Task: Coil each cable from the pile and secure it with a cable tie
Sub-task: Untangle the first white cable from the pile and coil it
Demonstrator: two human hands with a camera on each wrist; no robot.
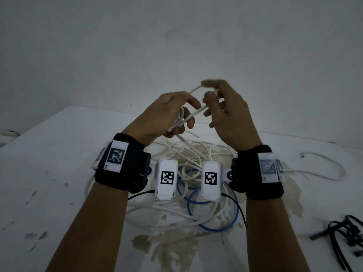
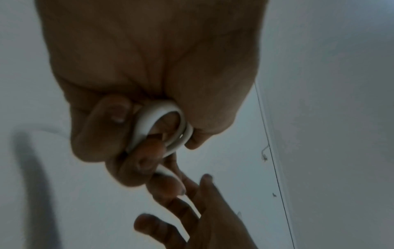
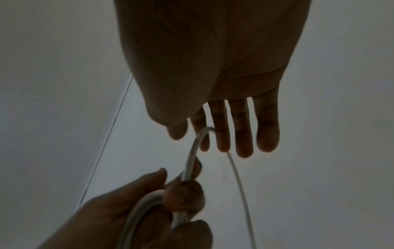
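Observation:
Both hands are raised above the pile of white cables [image 1: 196, 154] on the white table [image 1: 59, 163]. My left hand [image 1: 176, 112] grips a small coil of white cable [image 1: 181, 119], its fingers curled round the loops [image 2: 149, 118]. A strand of that cable [image 3: 190, 160] runs up to my right hand [image 1: 216, 95], which pinches it between thumb and index finger while the other fingers [image 3: 243, 134] stay nearly straight. A thin loop arcs from the right fingertips back toward the left hand. A loose tail hangs below the left hand toward the pile.
A blue cable [image 1: 235, 213] loops through the pile under my wrists. Another white cable [image 1: 334, 165] lies alone at the right. A bundle of black cable ties [image 1: 345, 234] sits at the table's right front. A pale wall rises behind the table's far edge.

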